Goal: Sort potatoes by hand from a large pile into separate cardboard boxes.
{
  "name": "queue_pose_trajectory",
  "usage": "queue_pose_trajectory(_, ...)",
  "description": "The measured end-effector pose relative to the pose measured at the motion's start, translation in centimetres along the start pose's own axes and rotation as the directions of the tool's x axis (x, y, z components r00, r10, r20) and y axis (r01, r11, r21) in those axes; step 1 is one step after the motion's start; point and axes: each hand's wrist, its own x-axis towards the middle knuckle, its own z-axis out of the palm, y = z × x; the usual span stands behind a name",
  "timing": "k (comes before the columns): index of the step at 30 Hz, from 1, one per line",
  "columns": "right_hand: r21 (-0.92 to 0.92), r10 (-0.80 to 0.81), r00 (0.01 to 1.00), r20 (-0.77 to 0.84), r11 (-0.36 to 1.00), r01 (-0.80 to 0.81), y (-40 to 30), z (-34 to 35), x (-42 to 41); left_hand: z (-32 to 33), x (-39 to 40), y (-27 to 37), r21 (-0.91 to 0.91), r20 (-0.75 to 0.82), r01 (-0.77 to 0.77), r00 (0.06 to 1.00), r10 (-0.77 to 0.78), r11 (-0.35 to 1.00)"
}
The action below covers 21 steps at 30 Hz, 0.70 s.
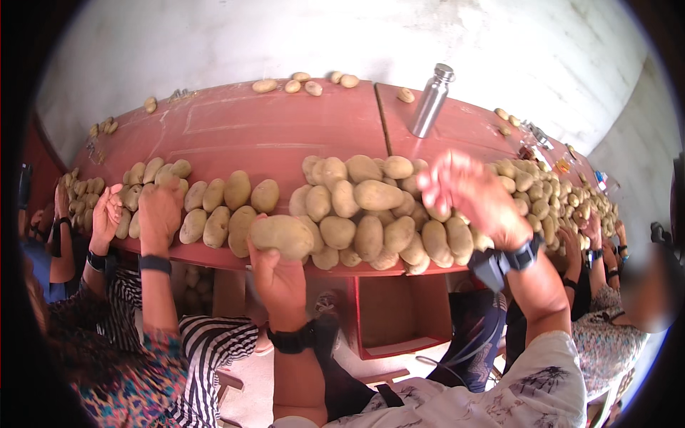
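Note:
A large oblong potato (282,237) rests in my left hand (278,278), held between the thumb and fingers over the front edge of the red table (278,125). My right hand (471,192), blurred, hovers above the right part of a heaped potato pile (369,227). Its fingers are loosely bent, and no potato shows in them. Left of the held potato, more potatoes (217,227) lie side by side in two rows. A dark strap band circles each of my wrists.
A steel bottle (429,101) stands behind the pile. Loose potatoes (305,85) lie along the wall. At left, a co-worker's hands (160,211) touch potatoes; more people sit at right beside a long heap (551,198). Below the table is an open red compartment (404,310).

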Motion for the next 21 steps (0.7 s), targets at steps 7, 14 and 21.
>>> queue_pose_trajectory(7,-0.052,0.257,0.964,-0.071,0.964,-0.260,7.1,-2.8,-14.7,2.4,-1.1,-0.7,-0.017,0.118,0.003,0.993,-0.001,1.000)
queue_pose_trajectory(14,-0.135,0.322,0.936,0.140,0.943,-0.304,11.5,-4.6,-20.4,3.5,-8.6,-1.1,0.018,0.081,0.199,0.976,-0.200,0.980)
queue_pose_trajectory(21,-0.572,0.264,0.845,0.465,0.818,0.059,17.0,-3.5,-19.2,3.8,-16.1,-2.4,0.268,-0.088,0.315,0.949,-0.302,0.911)
